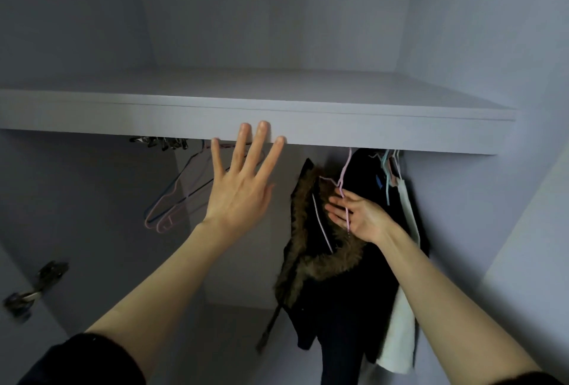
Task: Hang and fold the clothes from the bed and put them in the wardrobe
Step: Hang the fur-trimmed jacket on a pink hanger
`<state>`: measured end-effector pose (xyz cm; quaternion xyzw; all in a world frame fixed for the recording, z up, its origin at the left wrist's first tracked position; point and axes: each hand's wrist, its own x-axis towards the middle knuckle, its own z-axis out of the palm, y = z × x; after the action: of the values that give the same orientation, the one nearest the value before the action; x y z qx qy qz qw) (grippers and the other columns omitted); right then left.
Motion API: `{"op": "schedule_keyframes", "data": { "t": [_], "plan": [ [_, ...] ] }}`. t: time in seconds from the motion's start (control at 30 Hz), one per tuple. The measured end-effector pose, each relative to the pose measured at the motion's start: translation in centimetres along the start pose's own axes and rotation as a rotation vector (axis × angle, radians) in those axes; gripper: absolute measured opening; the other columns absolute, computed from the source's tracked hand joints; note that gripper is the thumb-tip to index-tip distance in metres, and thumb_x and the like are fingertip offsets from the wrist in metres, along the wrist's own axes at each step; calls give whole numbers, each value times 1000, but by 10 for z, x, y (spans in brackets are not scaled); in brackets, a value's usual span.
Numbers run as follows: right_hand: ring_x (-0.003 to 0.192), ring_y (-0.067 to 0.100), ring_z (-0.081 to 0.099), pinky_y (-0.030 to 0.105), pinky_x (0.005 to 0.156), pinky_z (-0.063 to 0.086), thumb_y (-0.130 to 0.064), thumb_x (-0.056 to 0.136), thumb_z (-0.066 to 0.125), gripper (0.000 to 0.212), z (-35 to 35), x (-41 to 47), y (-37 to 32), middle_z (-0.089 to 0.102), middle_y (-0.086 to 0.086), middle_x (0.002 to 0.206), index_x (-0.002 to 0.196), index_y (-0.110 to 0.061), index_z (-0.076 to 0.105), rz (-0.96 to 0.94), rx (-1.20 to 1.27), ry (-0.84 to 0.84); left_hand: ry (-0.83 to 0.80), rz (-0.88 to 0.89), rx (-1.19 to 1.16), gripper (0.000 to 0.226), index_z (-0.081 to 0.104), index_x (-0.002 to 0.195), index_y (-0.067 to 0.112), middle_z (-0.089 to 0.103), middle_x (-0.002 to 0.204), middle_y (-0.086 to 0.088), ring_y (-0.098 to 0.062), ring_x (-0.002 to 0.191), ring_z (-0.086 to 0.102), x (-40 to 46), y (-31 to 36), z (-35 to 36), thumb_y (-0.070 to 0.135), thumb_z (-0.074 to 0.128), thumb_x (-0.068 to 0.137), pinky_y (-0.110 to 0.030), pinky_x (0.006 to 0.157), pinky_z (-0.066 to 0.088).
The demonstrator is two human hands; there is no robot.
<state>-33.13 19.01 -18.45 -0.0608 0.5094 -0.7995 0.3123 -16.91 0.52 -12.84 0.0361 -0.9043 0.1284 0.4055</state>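
I look into the wardrobe under its white shelf. A black jacket with a brown fur collar hangs on a pink wire hanger whose hook reaches up behind the shelf edge. My right hand is at the hanger's neck, fingers loosely curled around the wire. My left hand is raised with fingers spread, holding nothing, its fingertips in front of the shelf's front edge. Dark and white garments hang to the right of the jacket on other hangers.
Several bare pink and blue hangers hang at the left behind my left hand, with metal clips beside them. A door hinge sits at lower left. The wardrobe side wall stands close on the right.
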Motion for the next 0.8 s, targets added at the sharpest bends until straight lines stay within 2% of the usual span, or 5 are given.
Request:
{"op": "schedule_keyframes", "data": {
  "t": [0.23,0.3,0.4,0.67,0.8],
  "plan": [
    [79,18,70,25,64,57,0,98,36,33,-12,42,-49,61,10,114,129,-9,46,-172,142,12,93,10,74,92,8,150,19,-5,155,-6,-32,143,-5,2,-6,18,15,66,78,-70,106,6],
    [103,24,63,25,68,57,-1,99,36,26,-19,53,-56,53,12,132,118,-11,51,-204,148,19,93,1,85,94,6,150,21,-5,156,-6,-32,143,-5,3,-5,19,16,67,78,-70,106,5],
    [129,29,46,29,89,49,-2,100,34,38,-30,67,-60,44,11,143,137,-11,40,-220,115,63,99,-7,96,95,4,150,21,-7,156,-6,-32,143,-6,2,-4,21,17,66,78,-70,106,5],
    [126,29,49,32,94,41,-6,102,31,44,-37,86,-63,46,12,142,145,-14,29,-182,-40,228,99,-21,130,93,6,150,20,-8,155,-5,-32,143,-6,2,-3,21,19,67,78,-72,106,9],
    [113,28,59,33,89,46,-14,103,26,38,-31,88,-68,56,15,130,137,-10,43,-215,-66,515,67,-38,144,93,10,150,19,-4,154,-8,-31,142,-6,2,-2,18,17,67,77,-71,106,11]
  ]
}}
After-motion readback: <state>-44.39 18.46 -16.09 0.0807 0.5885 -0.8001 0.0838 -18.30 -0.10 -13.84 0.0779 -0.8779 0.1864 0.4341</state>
